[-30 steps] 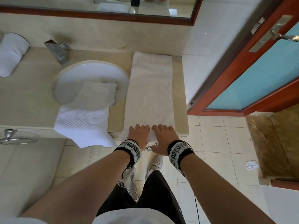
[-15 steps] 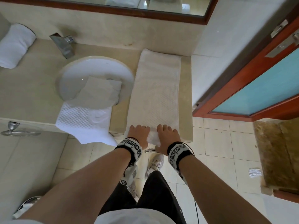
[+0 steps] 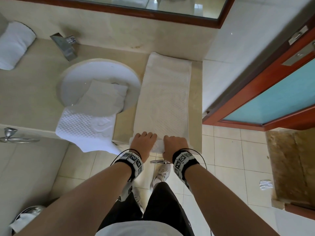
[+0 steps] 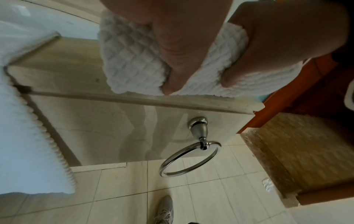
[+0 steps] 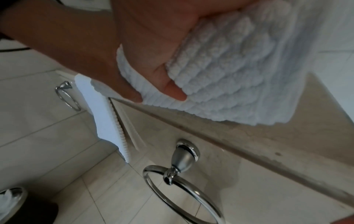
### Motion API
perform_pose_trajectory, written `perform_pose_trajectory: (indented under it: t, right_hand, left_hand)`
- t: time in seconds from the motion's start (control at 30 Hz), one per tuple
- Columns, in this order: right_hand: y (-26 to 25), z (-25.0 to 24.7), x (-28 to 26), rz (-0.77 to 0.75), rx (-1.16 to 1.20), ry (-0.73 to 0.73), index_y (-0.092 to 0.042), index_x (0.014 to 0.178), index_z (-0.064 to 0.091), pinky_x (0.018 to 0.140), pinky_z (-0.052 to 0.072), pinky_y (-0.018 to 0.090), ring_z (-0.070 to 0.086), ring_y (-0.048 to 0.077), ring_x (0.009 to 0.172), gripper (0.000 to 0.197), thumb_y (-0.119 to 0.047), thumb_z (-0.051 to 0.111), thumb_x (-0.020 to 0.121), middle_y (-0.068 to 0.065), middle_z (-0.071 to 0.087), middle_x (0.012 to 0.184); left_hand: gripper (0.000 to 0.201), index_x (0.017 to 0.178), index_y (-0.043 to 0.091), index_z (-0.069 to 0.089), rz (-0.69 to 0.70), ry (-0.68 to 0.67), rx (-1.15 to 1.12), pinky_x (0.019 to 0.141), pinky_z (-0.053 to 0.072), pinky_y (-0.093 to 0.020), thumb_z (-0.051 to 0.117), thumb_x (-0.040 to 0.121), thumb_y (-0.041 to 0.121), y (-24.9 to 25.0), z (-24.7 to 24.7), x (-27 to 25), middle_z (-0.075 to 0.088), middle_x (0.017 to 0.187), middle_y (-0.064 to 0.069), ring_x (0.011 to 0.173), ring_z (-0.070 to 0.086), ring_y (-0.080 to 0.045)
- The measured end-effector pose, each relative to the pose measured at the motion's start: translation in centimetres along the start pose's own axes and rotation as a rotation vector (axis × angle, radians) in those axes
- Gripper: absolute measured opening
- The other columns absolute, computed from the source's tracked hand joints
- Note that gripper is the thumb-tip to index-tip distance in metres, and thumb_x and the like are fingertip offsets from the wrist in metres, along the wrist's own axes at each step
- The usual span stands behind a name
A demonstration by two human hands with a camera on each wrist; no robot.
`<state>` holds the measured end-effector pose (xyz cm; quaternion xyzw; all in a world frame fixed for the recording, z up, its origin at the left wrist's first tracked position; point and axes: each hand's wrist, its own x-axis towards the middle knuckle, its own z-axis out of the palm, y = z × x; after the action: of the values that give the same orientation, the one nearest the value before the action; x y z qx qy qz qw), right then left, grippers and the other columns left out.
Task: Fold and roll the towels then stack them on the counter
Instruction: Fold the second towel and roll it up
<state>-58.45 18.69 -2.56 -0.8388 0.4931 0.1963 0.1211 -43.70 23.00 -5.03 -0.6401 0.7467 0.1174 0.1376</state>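
Bathroom counter (image 3: 196, 106) carries my long folded towel (image 3: 163, 99) lengthwise beside the sink (image 3: 71, 77), so both my left hand (image 3: 144, 143) and right hand (image 3: 173, 144) curl around its near end, pinching the first tight turn to roll it away from me.

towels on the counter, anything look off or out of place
One does: the second white towel lies crumpled, half in the sink basin and half hanging over the counter's front edge. The long folded towel under both hands lies flat and straight.
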Motion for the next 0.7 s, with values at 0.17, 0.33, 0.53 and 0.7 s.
perform_pose_trajectory:
  t: [0.17, 0.33, 0.53, 0.7]
  right_hand:
    - [0.3, 0.6, 0.9, 0.008, -0.03, -0.083, -0.021, 0.103, 0.062, 0.09, 0.041, 0.038, 0.053, 0.022, 0.104, 0.027, -0.039, 0.061, 0.082, 0.0, 0.059, 0.102]
    - [0.4, 0.7, 1.8, 0.048, 0.061, -0.054, -0.017, 0.128, 0.042, 0.098, 0.041, 0.044, 0.051, 0.028, 0.111, 0.077, -0.052, 0.077, 0.069, 0.006, 0.051, 0.121]
    - [-2.0, 1.8, 0.6, 0.012, -0.064, 0.083, -0.013, 0.113, 0.053, 0.083, 0.046, 0.044, 0.058, 0.027, 0.089, 0.06, -0.022, 0.085, 0.063, 0.005, 0.059, 0.1]
    - [-1.2, 1.3, 1.7, 0.001, 0.048, -0.011, -0.015, 0.118, 0.044, 0.092, 0.043, 0.04, 0.057, 0.025, 0.099, 0.048, -0.014, 0.066, 0.075, 0.001, 0.06, 0.106]
  left_hand:
    - [0.049, 0.124, 0.022, 0.049, 0.041, -0.136, 0.061, 0.096, 0.04, -0.037, 0.071, 0.08, 0.021, 0.1, -1.1, 1.6, 0.061, 0.117, 0.003, 0.109, 0.056, -0.021]
    - [0.039, 0.124, 0.021, 0.057, -0.002, -0.293, -0.004, 0.09, 0.046, -0.033, 0.067, 0.086, 0.022, -0.7, -2.2, 3.5, 0.065, 0.115, 0.001, 0.105, 0.063, -0.022]
    - [0.016, 0.099, 0.023, 0.063, -0.104, -0.318, -0.142, 0.077, 0.054, -0.033, 0.061, 0.084, 0.026, -1.7, -2.5, 4.0, 0.068, 0.097, 0.002, 0.082, 0.064, -0.02]
    - [0.058, 0.118, 0.027, 0.043, 0.016, -0.107, -0.123, 0.093, 0.041, -0.036, 0.07, 0.067, 0.027, -1.5, -1.4, 2.4, 0.051, 0.113, 0.003, 0.102, 0.05, -0.021]
